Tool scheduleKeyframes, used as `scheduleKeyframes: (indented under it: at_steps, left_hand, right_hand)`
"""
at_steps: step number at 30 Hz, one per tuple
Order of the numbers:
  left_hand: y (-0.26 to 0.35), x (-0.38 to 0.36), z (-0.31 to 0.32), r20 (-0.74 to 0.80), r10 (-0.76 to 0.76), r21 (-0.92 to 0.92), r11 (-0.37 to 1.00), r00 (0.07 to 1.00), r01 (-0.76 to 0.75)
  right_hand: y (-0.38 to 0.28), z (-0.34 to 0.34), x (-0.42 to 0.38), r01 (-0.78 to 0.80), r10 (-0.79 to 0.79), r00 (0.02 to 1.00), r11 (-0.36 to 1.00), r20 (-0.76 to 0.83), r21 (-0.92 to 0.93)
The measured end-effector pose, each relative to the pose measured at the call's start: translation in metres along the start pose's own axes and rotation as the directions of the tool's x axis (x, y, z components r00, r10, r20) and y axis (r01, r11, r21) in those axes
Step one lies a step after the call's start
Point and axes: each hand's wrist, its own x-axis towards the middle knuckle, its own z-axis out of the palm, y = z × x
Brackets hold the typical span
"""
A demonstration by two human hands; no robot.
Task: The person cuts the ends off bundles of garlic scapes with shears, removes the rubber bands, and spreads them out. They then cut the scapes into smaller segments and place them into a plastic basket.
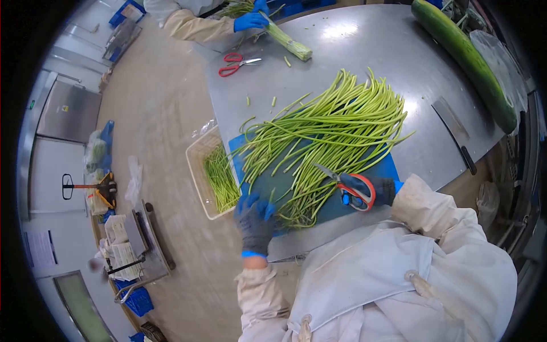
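A large heap of long beans (pixel 336 122) lies spread over a blue cutting board (pixel 389 168) on the metal table. My right hand (pixel 383 190), in a dark glove, is closed round the red-handled scissors (pixel 363 196). Their blades are apart and point into the near part of the heap. My left hand (pixel 254 225), in a grey glove with blue fingertips, is at the board's near left corner. Its fingers are spread, close to the bean ends, with a short green piece (pixel 272 195) just beyond them.
A cream basket (pixel 196 165) holding green lengths stands left of the table. Across it, a person's blue-gloved hands (pixel 250 21) hold a green bundle (pixel 288 43). Another pair of red scissors (pixel 232 64), a knife (pixel 456 132) and a large green gourd (pixel 467 60) lie on the table.
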Motion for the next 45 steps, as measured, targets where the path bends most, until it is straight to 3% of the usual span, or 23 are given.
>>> scheduleKeyframes:
  at_steps: [1,2,3,5,6,7,8,9,11,13,15,17,18,20,22,24,26,27,29,34,38,40,45]
  left_hand:
    - [-0.007,-0.013,-0.012,0.012,-0.057,0.271,0.961,0.998,0.052]
    - [-0.010,-0.023,-0.017,0.011,-0.116,0.522,0.848,0.993,0.093]
    - [-0.005,-0.021,-0.020,0.016,-0.118,0.522,0.848,0.993,0.092]
    - [0.011,-0.002,-0.024,-0.107,0.043,0.287,0.958,0.993,-0.010]
    - [0.013,0.007,-0.012,-0.109,0.041,0.288,0.957,0.993,-0.008]
    - [0.013,0.018,0.010,-0.040,0.074,0.133,0.989,0.996,-0.068]
    - [0.018,0.028,0.028,0.022,0.117,-0.031,0.993,0.993,-0.116]
    - [0.028,0.037,0.040,0.017,0.115,-0.034,0.993,0.993,-0.115]
    - [0.046,0.049,0.059,0.124,0.028,0.214,0.975,0.992,-0.054]
    - [0.051,0.053,0.066,0.110,0.031,0.263,0.963,0.993,-0.059]
    - [0.051,0.056,0.070,0.109,0.040,0.317,0.946,0.993,-0.073]
    - [0.045,0.061,0.073,0.194,-0.079,0.137,0.989,0.978,0.053]
    - [0.040,0.062,0.075,0.196,-0.074,0.141,0.989,0.978,0.047]
    - [0.029,0.061,0.079,0.079,-0.098,-0.040,0.994,0.992,0.101]
    - [0.027,0.060,0.079,0.056,-0.095,-0.055,0.994,0.994,0.098]
    - [0.024,0.057,0.081,0.032,-0.100,-0.073,0.992,0.994,0.102]
    - [0.020,0.058,0.085,-0.007,0.066,-0.088,0.994,0.998,-0.066]
    - [0.025,0.057,0.082,-0.007,0.065,-0.089,0.994,0.998,-0.065]
    - [0.037,0.055,0.078,0.045,-0.033,-0.001,0.999,0.998,0.033]
    - [0.034,0.056,0.081,0.056,-0.025,-0.009,1.000,0.998,0.025]
    - [0.033,0.057,0.082,0.113,-0.064,0.007,0.998,0.991,0.064]
    - [0.033,0.060,0.081,0.161,-0.102,-0.001,0.995,0.982,0.104]
    - [0.035,0.061,0.080,0.211,-0.157,0.012,0.987,0.965,0.158]
  right_hand:
    - [-0.013,0.004,-0.007,-0.137,0.143,0.990,0.943,0.002,0.303]
    - [-0.018,0.008,-0.013,-0.255,0.278,0.959,0.777,0.049,0.575]
    - [-0.018,0.003,-0.013,-0.245,0.203,0.969,0.808,0.137,0.536]
    - [-0.002,0.006,-0.001,-0.231,0.180,0.973,0.771,0.145,0.594]
    - [0.003,0.009,0.004,-0.213,0.154,0.977,0.732,0.148,0.647]
    - [0.001,0.013,0.003,-0.195,0.166,0.980,0.715,0.107,0.671]
    - [0.000,0.014,0.002,-0.195,0.166,0.980,0.717,0.108,0.669]
    - [-0.002,0.013,-0.001,-0.186,0.152,0.982,0.738,0.108,0.648]
    - [-0.001,0.017,-0.004,-0.177,0.141,0.984,0.760,0.107,0.625]
    - [0.005,0.022,-0.004,-0.077,0.128,0.990,0.828,-0.053,0.555]
    - [0.010,0.018,-0.007,-0.128,0.158,0.988,0.813,-0.003,0.568]
    - [0.015,0.017,-0.011,-0.178,0.182,0.982,0.796,0.051,0.579]
    - [0.016,0.017,-0.013,-0.166,0.158,0.986,0.852,0.060,0.497]
    - [0.017,0.015,-0.015,-0.147,0.131,0.989,0.899,0.068,0.413]
    - [0.013,0.014,-0.017,-0.197,0.172,0.980,0.915,0.101,0.352]
    - [0.006,0.019,-0.018,-0.187,0.169,0.982,0.898,0.082,0.397]
    - [0.007,0.020,-0.015,-0.176,0.166,0.984,0.882,0.062,0.438]
    - [0.013,0.019,-0.009,-0.193,0.158,0.981,0.852,0.112,0.488]
    - [0.023,0.018,-0.001,-0.211,0.146,0.976,0.819,0.163,0.533]
    - [0.020,0.024,0.007,-0.248,0.217,0.968,0.734,0.128,0.633]
    - [0.014,0.024,0.012,-0.249,0.221,0.967,0.733,0.124,0.633]
    - [0.016,0.023,0.016,-0.176,0.132,0.984,0.817,0.120,0.548]
    - [0.020,0.026,0.012,-0.227,0.198,0.974,0.789,0.115,0.571]
